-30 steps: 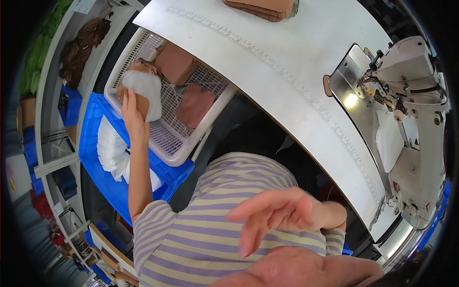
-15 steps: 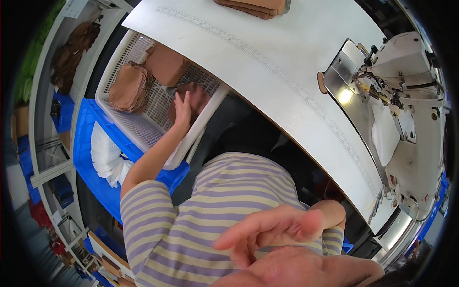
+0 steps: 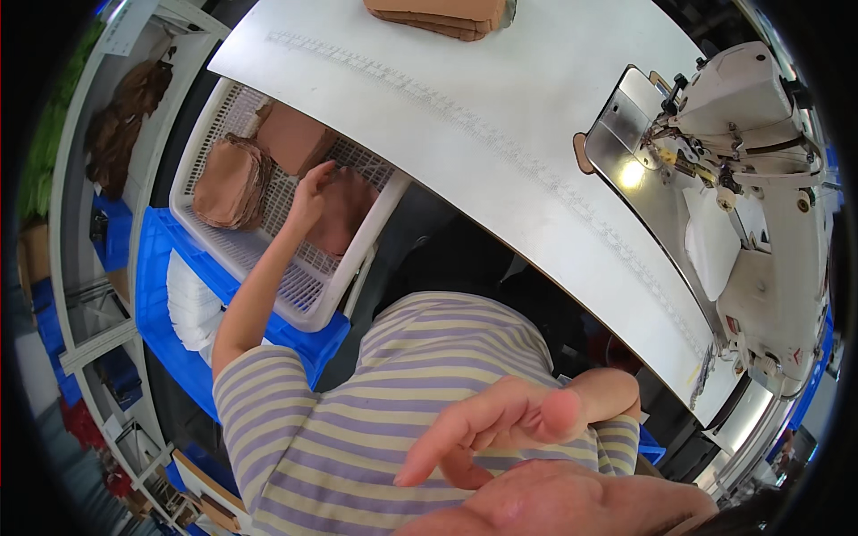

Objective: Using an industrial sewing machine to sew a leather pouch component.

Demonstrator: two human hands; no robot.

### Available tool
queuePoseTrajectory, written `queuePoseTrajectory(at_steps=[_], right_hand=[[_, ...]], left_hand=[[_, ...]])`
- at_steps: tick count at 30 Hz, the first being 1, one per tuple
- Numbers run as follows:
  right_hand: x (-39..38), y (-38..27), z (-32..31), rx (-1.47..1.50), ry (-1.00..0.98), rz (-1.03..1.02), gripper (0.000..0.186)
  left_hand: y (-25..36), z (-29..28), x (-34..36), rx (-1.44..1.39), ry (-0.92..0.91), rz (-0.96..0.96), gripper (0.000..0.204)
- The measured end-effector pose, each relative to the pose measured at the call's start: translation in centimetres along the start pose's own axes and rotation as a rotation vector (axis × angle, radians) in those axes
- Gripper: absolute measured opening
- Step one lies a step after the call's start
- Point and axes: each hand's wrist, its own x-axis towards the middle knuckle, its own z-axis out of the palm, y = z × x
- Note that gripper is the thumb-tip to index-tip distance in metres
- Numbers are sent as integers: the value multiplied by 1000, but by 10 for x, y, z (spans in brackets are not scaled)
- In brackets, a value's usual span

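My left hand (image 3: pixel 307 201) is in a white perforated plastic basket (image 3: pixel 201 214), its fingers drawn together at the left edge of a dark reddish-brown cloth piece (image 3: pixel 344 213). Whether one layer or more is in the fingers is hidden. Beside it in the basket lie a lighter brown stack of cut pieces (image 3: pixel 231 183) with ragged edges and another brown stack (image 3: pixel 293 138). Close to the camera, my right hand (image 3: pixel 496 424) is raised in front of my striped shirt, fingers half curled and apart, holding nothing.
A white worktable (image 3: pixel 500 116) with a printed ruler scale curves over the basket's right side. On it sit a brown stack (image 3: pixel 438 16) and a sewing machine (image 3: pixel 742 116). A blue crate (image 3: pixel 165 304) holding white material (image 3: pixel 189 304) stands below left. Grey shelving (image 3: pixel 67 268) stands further left.
My left hand has gone from lying spread on the dark brown piece to fingers drawn together at its left edge. My right hand has hardly moved. The whole view has shifted slightly.
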Motion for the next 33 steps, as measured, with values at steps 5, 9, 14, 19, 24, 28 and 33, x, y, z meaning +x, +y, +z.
queuePoseTrajectory(at_steps=[5, 9, 14, 19, 24, 28, 33], right_hand=[[-3, 6, 4, 43, 78, -40, 128], [0, 7, -4, 37, 7, -4, 128], [-5, 9, 1, 45, 13, -31, 128], [-9, 12, -2, 34, -19, -13, 111], [-17, 11, 1, -85, 20, -75, 112], [-22, 6, 2, -93, 30, -156, 113], [-28, 2, -5, -147, 94, -239, 102]], left_hand=[[-32, 2, 26, 457, 25, 368, 22], [-35, -24, 27, 339, -4, -189, 23], [-45, 0, 17, 191, 314, -176, 31], [-41, 60, -51, 633, 107, -19, 63], [10, 28, -62, 733, -224, 27, 69], [131, -24, -14, 1142, -1058, -30, 33], [294, -28, 38, 12, -452, 425, 22]])
